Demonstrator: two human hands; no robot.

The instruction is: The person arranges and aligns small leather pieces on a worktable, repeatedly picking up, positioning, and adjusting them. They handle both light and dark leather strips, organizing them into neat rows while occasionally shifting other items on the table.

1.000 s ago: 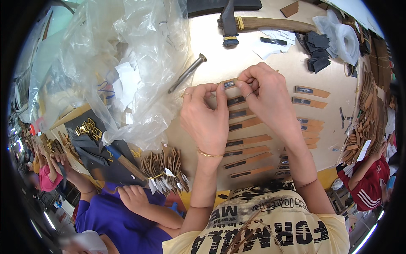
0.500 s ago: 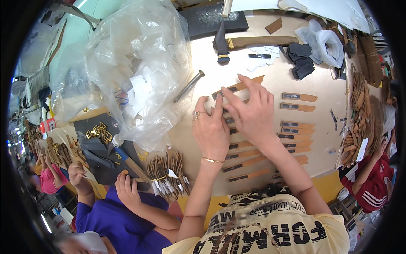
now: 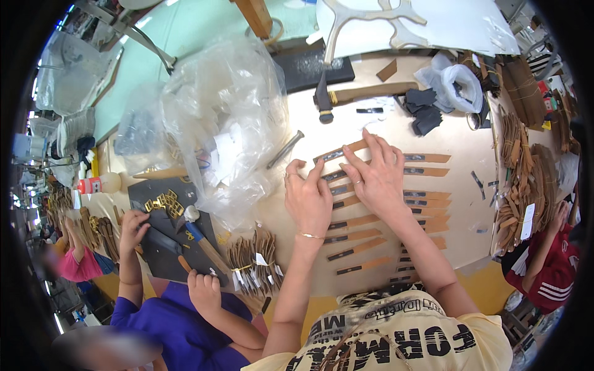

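A brown leather strip (image 3: 354, 147) with a dark patch at its left end lies slanted on the table, above two columns of similar strips. My right hand (image 3: 378, 182) has its thumb and index finger on this strip, closed about its middle. My left hand (image 3: 308, 201) rests at the strip's left end, the thumb tip at its edge and the fingers apart. Under and beside my hands lie more leather strips (image 3: 362, 247) with dark patches. Another column of strips (image 3: 427, 172) runs to the right of my right hand, partly covered by my forearm.
A hammer (image 3: 365, 93), black pieces (image 3: 424, 111) and a metal rod (image 3: 286, 149) lie beyond my hands. Left are a big clear plastic bag (image 3: 229, 117), a strip bundle (image 3: 253, 260) and a co-worker's hands (image 3: 204, 294) at a black board (image 3: 154, 263). Strip piles (image 3: 526, 185) stand right.
The view has shifted, so the table's things appear lower. My right fingers have spread a little along the strip, and my left thumb stays by its left end. The co-worker's left-side hand has moved onto the board.
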